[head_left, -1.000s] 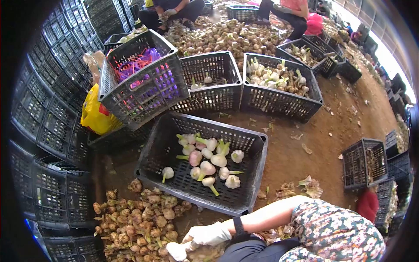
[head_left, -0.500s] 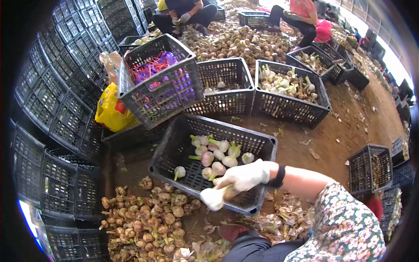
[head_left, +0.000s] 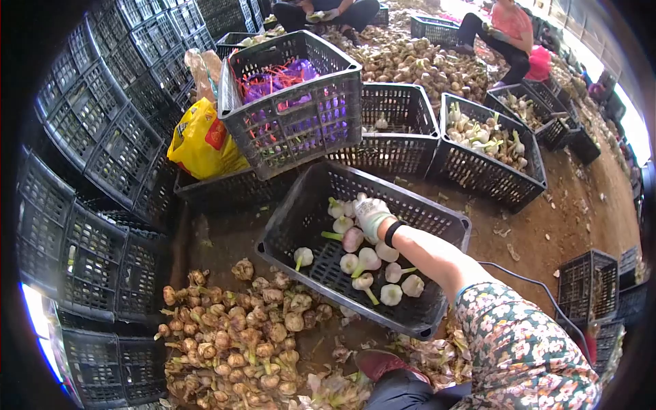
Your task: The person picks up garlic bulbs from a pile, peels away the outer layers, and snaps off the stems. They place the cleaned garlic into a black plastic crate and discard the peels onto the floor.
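My right hand (head_left: 373, 214), in a whitish glove with a black band at the wrist, reaches into a black plastic crate (head_left: 290, 213). Its fingers are curled around a garlic bulb at the far side, mostly hidden by the glove. Several trimmed garlic bulbs (head_left: 369, 260) with short green stems lie on the crate floor, to the left of the hand and nearer me. One bulb (head_left: 303, 257) sits apart by the left wall. My left hand is out of view.
Brown untrimmed garlic (head_left: 239, 335) is heaped left of the crate, with loose skins (head_left: 430, 355) nearby. Behind stand a crate of purple netting (head_left: 294, 116), a yellow bag (head_left: 201, 143) and a garlic-filled crate (head_left: 488, 171). Stacked crates (head_left: 89, 253) line the left. Two people sit beyond.
My right hand has moved from the crate's near edge, where it held a garlic bulb, forward to its far side. The view has shifted, so the crates appear further right.
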{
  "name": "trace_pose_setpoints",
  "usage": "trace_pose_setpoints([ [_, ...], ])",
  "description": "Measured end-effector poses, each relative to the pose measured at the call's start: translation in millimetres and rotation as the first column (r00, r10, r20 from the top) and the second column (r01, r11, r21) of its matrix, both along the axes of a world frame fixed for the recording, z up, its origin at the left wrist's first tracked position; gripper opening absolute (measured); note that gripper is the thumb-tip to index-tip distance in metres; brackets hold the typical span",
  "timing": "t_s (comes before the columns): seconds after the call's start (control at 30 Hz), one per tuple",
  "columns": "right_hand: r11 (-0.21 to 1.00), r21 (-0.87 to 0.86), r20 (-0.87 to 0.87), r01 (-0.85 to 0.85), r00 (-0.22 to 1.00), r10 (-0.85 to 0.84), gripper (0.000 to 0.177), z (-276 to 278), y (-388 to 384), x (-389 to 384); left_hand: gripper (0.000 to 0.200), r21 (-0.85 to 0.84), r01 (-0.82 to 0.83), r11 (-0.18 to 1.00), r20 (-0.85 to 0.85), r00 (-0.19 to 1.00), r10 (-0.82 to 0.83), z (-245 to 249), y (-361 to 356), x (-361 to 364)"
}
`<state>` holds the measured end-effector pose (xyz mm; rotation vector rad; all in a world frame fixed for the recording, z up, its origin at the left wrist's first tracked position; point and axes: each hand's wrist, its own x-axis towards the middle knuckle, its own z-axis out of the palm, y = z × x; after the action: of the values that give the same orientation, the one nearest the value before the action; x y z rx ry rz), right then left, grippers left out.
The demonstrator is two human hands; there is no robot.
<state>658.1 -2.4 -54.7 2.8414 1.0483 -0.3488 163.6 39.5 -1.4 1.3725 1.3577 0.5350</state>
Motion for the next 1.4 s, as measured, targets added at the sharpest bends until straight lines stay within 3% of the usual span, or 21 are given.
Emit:
trace_pose_setpoints([
  [0.1,0.985,0.162,-0.052,0.06,0.997,-0.052,0.043,-11.3,-7.7,7.8,0.041,-0.026,-0.028,0.999,0.017,0.999,0.028,-7.9,-0.1,-10.9],
  [0.13,0.893,0.439,-0.058,0.094,0.995,-0.076,0.034,-15.2,-17.2,5.3,0.041,-0.027,-0.032,0.999,0.021,0.999,0.033,-8.9,-1.0,-11.9],
  [0.23,0.736,0.666,-0.062,0.116,0.993,-0.101,0.021,8.4,-44.5,-0.6,0.04,0.015,-0.013,1.0,0.001,1.0,0.013,-11.0,-8.3,-21.6],
  [0.4,0.408,0.808,-0.427,0.426,0.899,-0.092,0.017,85.6,-75.0,-31.9,0.04,0.037,0.006,0.999,0.05,0.999,-0.007,-21.2,-15.5,-36.2],
  [0.47,0.346,0.868,-0.415,0.357,0.903,0.11,0.019,122.9,-77.5,-62.4,0.041,0.059,0.021,0.998,0.114,0.993,-0.027,-5.8,-23.0,-31.9],
  [0.53,0.645,0.76,-0.103,-0.085,0.963,0.248,0.031,175.7,-76.2,-105.1,0.046,0.091,0.113,0.989,0.132,0.983,-0.125,17.9,-27.4,-26.0],
  [0.57,0.671,0.738,-0.225,-0.079,0.908,0.354,0.028,201.0,-72.3,-132.8,0.054,-0.172,0.072,0.982,0.465,0.885,0.017,-14.0,-22.0,-48.5],
  [0.6,0.697,0.713,-0.344,-0.08,0.826,0.447,0.025,214.9,-66.1,-159.8,0.054,-0.161,0.072,0.984,0.474,0.88,0.013,-2.5,-23.0,-41.2],
  [0.67,0.516,0.831,-0.307,-0.205,0.604,0.735,0.027,196.8,-47.9,-205.9,0.062,-0.251,0.201,0.947,0.866,0.483,0.128,16.9,-25.2,-24.1],
  [0.7,0.378,0.898,-0.249,-0.225,0.45,0.858,0.028,189.0,-39.0,-232.4,0.064,-0.242,0.411,0.879,0.948,0.294,0.123,-2.1,-10.8,-35.4],
  [0.73,0.427,0.884,-0.347,-0.192,0.344,0.873,0.028,178.7,-28.9,-263.7,0.067,-0.181,0.601,0.779,0.983,0.098,0.153,-7.2,2.7,-39.7],
  [0.77,0.459,0.867,-0.411,-0.192,0.244,0.878,0.028,169.4,-20.5,-293.8,0.067,-0.169,0.602,0.781,0.985,0.092,0.143,-11.6,-2.7,-52.2],
  [0.87,0.628,0.778,-0.626,-0.037,0.046,0.778,0.027,156.6,-5.2,-355.3,0.069,-0.344,-0.047,0.938,0.576,0.778,0.25,25.5,-41.7,-65.9],
  [0.93,0.703,0.697,-0.707,-0.146,0.03,0.707,0.038,144.8,11.4,-357.1,0.071,-0.44,0.145,0.886,0.709,0.662,0.243,15.0,-43.6,-85.6],
  [1.0,0.42,0.903,-0.406,-0.087,0.14,0.903,0.04,108.1,13.7,-347.3,0.074,-0.419,0.112,0.901,0.645,0.735,0.209,44.8,-59.2,-77.9],
  [1.03,0.401,0.894,-0.309,-0.202,0.372,0.875,0.041,113.6,7.5,-332.7,0.067,-0.533,0.052,0.844,0.645,0.67,0.366,27.9,-58.4,-94.0],
  [1.07,0.409,0.856,-0.174,-0.316,0.57,0.803,0.042,128.3,-2.2,-300.5,0.067,-0.544,0.05,0.838,0.637,0.675,0.373,18.0,-56.5,-95.2],
  [1.17,0.64,0.763,-0.278,-0.087,0.851,0.447,0.039,141.2,-46.5,-196.8,0.066,-0.6,0.118,0.791,0.642,0.662,0.388,0.0,-60.8,-84.9],
  [1.2,0.697,0.711,-0.425,0.092,0.846,0.322,0.038,115.5,-63.4,-161.2,0.066,-0.614,0.147,0.775,0.643,0.662,0.384,-4.9,-60.0,-78.0],
  [1.27,0.928,0.355,-0.277,-0.109,0.936,0.216,0.037,73.5,-88.5,-110.9,0.066,-0.642,0.209,0.738,0.643,0.671,0.369,-14.3,-58.5,-60.5],
  [1.4,0.926,-0.115,-0.443,-0.361,0.853,0.277,0.032,41.1,-122.1,-92.5,0.066,-0.689,0.317,0.652,0.644,0.681,0.349,-28.0,-63.0,-16.4],
])
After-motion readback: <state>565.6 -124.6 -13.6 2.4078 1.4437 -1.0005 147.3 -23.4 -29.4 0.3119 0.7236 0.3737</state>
